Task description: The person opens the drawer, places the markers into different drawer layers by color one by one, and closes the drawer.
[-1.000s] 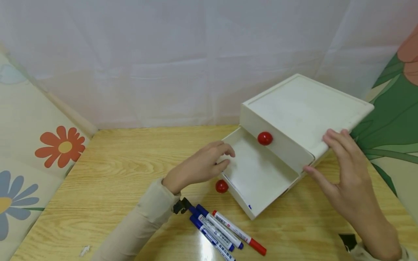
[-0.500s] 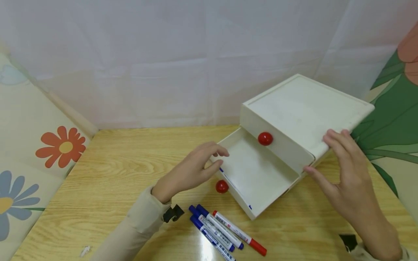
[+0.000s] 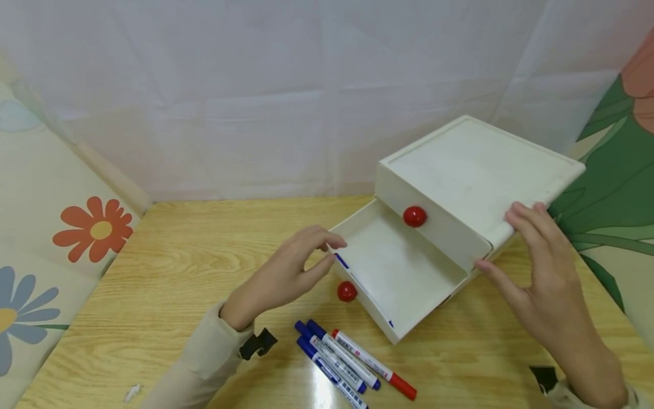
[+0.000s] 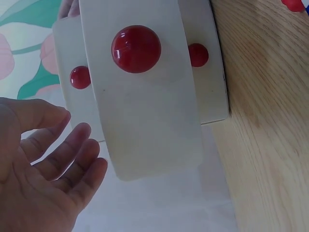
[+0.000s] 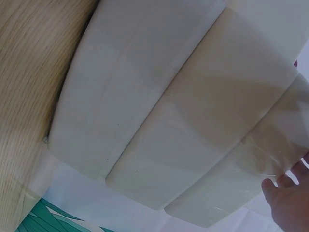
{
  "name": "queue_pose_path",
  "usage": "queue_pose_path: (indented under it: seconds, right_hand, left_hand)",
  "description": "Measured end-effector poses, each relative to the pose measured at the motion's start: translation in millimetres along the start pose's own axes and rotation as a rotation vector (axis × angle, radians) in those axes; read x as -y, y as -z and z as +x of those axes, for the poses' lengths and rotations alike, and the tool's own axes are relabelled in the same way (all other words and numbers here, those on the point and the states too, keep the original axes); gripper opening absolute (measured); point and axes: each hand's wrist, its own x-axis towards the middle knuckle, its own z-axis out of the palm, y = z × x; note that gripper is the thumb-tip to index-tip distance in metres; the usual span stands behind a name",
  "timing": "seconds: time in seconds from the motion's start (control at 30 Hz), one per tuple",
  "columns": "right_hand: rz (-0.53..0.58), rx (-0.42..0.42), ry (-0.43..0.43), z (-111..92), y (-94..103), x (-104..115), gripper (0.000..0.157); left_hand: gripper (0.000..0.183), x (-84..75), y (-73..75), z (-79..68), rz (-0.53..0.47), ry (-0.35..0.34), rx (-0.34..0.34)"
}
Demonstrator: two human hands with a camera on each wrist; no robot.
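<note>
A white drawer cabinet (image 3: 485,170) with red round knobs stands at the right, its middle drawer (image 3: 403,272) pulled out toward the front left. Small blue bits show inside along that drawer's front wall. My left hand (image 3: 286,272) is at the drawer's front left corner, fingers bent loosely and spread from the thumb; nothing is between them in the left wrist view. My right hand (image 3: 546,284) rests on the cabinet's right top edge, fingers fairly straight and thumb near the front corner. Several markers, such as a red-capped marker (image 3: 375,363) and blue-capped markers (image 3: 337,363), lie below the drawer.
The wooden table (image 3: 204,244) carries a small white scrap (image 3: 133,392) at its front left. A pale cloth (image 3: 245,113) hangs behind, and flower-printed panels (image 3: 613,199) border both sides.
My left hand has drawn back to the left and out from over the drawer, uncovering its front left corner and a blue bit there. My right hand and the cabinet have stayed put.
</note>
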Motion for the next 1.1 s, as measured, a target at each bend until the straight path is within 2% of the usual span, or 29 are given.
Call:
queue_pose_path:
  seconds: [0.33, 0.7, 0.97, 1.1]
  right_hand:
    - [0.012, -0.006, -0.002, 1, -0.7, 0, 0.079]
    - [0.020, -0.012, -0.014, 1, -0.9, 0, 0.080]
    - [0.019, -0.005, -0.010, 1, -0.9, 0, 0.080]
    - [0.019, -0.008, -0.008, 1, -1.0, 0, 0.080]
  left_hand:
    - [0.024, 1.9, 5.1, -15.5, -0.068, 0.021, 0.017]
    - [0.025, 6.6, 0.4, -25.9, -0.126, 0.026, 0.048]
    - [0.026, 9.6, -4.4, -39.2, -0.148, 0.166, 0.140]
    - [0.027, 11.5, -6.6, -45.8, -0.182, 0.205, 0.175]
